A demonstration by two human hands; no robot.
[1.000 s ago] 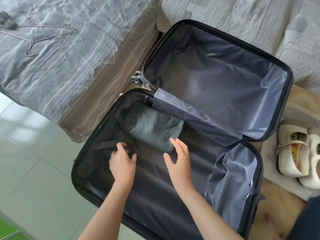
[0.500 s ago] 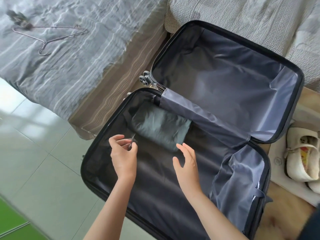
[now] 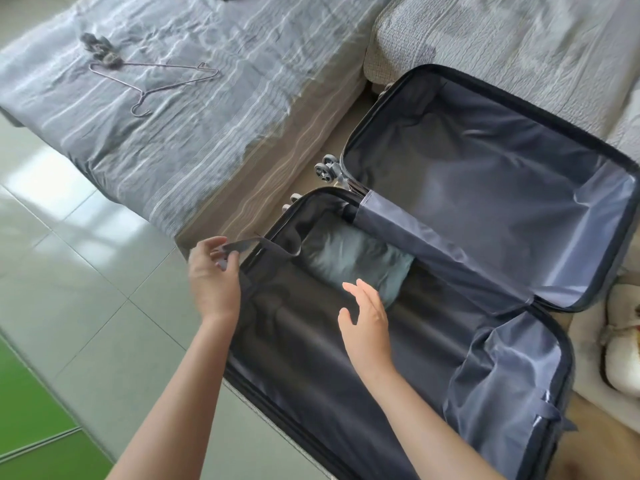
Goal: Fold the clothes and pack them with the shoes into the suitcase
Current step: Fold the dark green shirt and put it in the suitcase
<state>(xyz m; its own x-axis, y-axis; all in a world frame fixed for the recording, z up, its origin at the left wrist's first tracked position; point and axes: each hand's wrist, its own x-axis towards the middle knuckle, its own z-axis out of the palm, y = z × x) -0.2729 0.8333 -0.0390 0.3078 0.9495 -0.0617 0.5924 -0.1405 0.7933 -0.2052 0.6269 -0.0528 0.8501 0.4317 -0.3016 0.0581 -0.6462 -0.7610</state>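
The dark suitcase (image 3: 433, 368) lies open on the floor, its lid leaning on the sofa. A folded grey-green garment (image 3: 360, 263) sits in the near half, at its far left corner. My left hand (image 3: 213, 275) pinches the end of a dark packing strap (image 3: 258, 245) and holds it out over the suitcase's left rim. My right hand (image 3: 367, 322) hovers open over the lining, just in front of the garment. A pair of white shoes (image 3: 623, 341) stands on a mat at the right edge, partly cut off.
A bed with a striped grey cover (image 3: 173, 133) stands to the left, with a wire hanger (image 3: 156, 81) and a small dark thing on it. A grey sofa (image 3: 502, 39) is behind the lid. Tiled floor (image 3: 86, 289) spreads on the left, with green at the corner.
My left hand has taken the strap from inside the suitcase and drawn it left, out past the rim. My right hand stayed open near the garment. The camera has shifted left.
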